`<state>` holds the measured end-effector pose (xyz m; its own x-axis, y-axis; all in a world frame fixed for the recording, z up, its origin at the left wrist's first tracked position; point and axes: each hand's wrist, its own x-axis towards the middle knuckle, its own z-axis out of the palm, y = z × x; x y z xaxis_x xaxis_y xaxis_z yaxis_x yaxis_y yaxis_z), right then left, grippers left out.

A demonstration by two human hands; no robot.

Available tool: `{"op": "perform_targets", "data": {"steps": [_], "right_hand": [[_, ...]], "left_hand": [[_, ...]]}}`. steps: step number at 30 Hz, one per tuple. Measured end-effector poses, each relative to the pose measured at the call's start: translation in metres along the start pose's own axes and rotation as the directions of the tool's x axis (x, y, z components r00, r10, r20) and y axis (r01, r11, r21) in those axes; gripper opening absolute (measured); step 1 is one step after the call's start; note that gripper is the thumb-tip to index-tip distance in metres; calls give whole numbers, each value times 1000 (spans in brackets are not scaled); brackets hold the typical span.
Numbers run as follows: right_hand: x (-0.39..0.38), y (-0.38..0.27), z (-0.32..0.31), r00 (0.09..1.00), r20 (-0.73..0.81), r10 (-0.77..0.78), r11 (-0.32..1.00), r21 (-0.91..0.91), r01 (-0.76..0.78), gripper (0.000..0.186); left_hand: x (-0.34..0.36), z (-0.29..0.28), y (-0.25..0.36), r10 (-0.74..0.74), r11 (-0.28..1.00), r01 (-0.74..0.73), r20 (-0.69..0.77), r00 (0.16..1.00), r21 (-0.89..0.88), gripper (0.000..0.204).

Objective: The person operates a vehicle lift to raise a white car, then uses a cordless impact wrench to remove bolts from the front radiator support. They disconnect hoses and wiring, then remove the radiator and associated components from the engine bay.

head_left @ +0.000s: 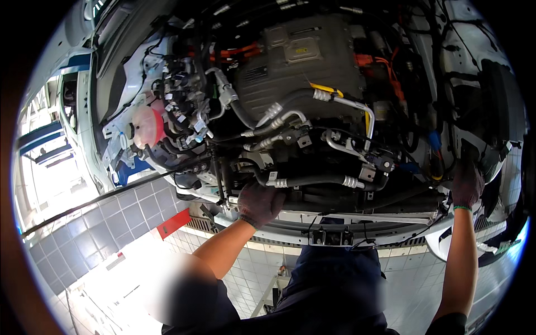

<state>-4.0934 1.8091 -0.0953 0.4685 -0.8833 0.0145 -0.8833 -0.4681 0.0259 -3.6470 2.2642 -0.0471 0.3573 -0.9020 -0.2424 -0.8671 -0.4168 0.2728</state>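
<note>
I stand at the front of a vehicle's opened engine bay, both hands in dark knit gloves. Just below a black hose with silver crimped ends (318, 181), my left hand (260, 204) rests at the front crossmember, near the top of the radiator pack (357, 215). Its fingers point into the bay and are mostly hidden. My right hand (468, 185) reaches into the front right corner, beside the black headlamp-side housing (499, 100). Dark parts there hide its fingertips, and I cannot make out what it touches. A blue-wrapped cable (434, 139) runs a little left of it.
A large grey power unit (301, 61) with orange cables (391, 75) fills the middle. Metal coolant pipes (357, 106) cross in front of it. A pinkish reservoir (148, 127) sits at the left. A latch bracket (330, 237) protrudes near my body. Tiled floor (117, 212) lies below.
</note>
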Motion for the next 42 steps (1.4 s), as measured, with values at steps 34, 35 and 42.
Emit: {"op": "perform_targets", "data": {"steps": [34,35,42], "right_hand": [[6,-12,-7,997,-50,65,997,-43,-67,44],[6,-17,-10,996,-40,78,996,-40,-80,46],[15,-6,-8,987,127,100,995,13,-102,62]], "left_hand": [[-7,23,-13,10,994,10,-178,984,112,32],[-7,20,-10,-17,990,37,-148,989,133,32],[-10,32,-13,-86,980,108,-132,987,169,44]]}}
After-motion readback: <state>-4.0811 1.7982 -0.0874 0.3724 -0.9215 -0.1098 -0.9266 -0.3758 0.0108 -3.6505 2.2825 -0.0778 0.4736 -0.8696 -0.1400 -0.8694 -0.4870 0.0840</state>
